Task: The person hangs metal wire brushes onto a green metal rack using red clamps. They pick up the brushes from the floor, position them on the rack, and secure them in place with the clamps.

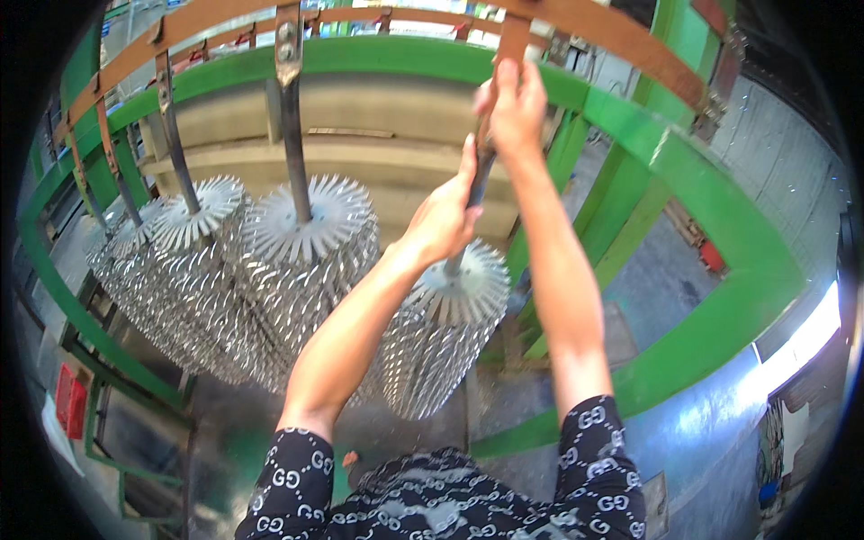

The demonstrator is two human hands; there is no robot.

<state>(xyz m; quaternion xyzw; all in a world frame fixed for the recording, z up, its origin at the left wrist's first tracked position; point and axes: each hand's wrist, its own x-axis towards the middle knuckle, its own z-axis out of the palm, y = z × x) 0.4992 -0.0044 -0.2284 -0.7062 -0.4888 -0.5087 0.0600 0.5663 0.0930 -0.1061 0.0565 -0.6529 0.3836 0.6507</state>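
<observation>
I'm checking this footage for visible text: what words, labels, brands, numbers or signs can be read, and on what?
Black shirt: a repeated pale letter motif, legible but not copied out here.
Metal stacks: no text visible.
Beyond the green frame: anything printed is too small or blurred to read.

A dark, tilted rod (pixel 483 173) hangs at the right, bearing a silvery, finned metal column (pixel 438 351).

The left hand (pixel 441 220) sits lower, fingers curled in a grip, thumb pointing up; the right hand (pixel 516 112) is higher, also curled in a grip; both bare forearms (pixel 565 279) reach forward, converging, the left slanting more.
</observation>
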